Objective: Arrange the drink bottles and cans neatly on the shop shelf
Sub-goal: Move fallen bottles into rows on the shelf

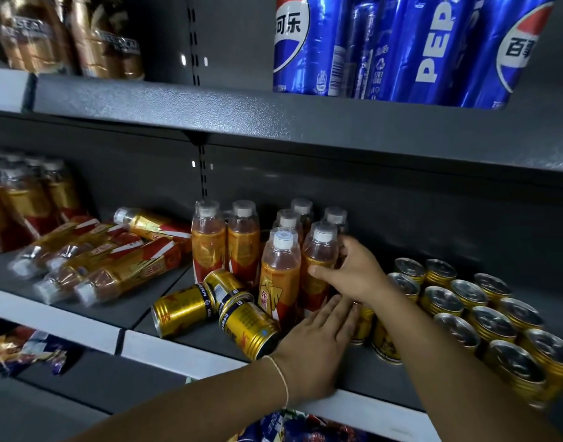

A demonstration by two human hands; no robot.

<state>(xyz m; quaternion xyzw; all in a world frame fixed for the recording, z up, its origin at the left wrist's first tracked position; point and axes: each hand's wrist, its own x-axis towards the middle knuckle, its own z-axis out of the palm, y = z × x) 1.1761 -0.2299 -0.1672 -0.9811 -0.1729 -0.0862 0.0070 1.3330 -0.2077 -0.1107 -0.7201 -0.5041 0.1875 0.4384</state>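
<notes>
Several upright orange drink bottles (278,275) with white caps stand in the middle of the dark shelf (210,338). My right hand (353,272) grips one of these bottles (318,260) at its right side. My left hand (318,342) lies flat with straight fingers on the shelf, its fingertips against the bottle bases and an upright gold can (363,323). Three gold cans (248,327) lie toppled just left of that hand. Rows of upright gold cans (493,317) fill the right of the shelf.
Several bottles (92,269) lie on their sides on the left section, with upright ones (25,199) behind. The shelf above carries blue Pepsi cans (401,49) and brown bottles (69,36). Snack packets (25,349) sit on the shelf below.
</notes>
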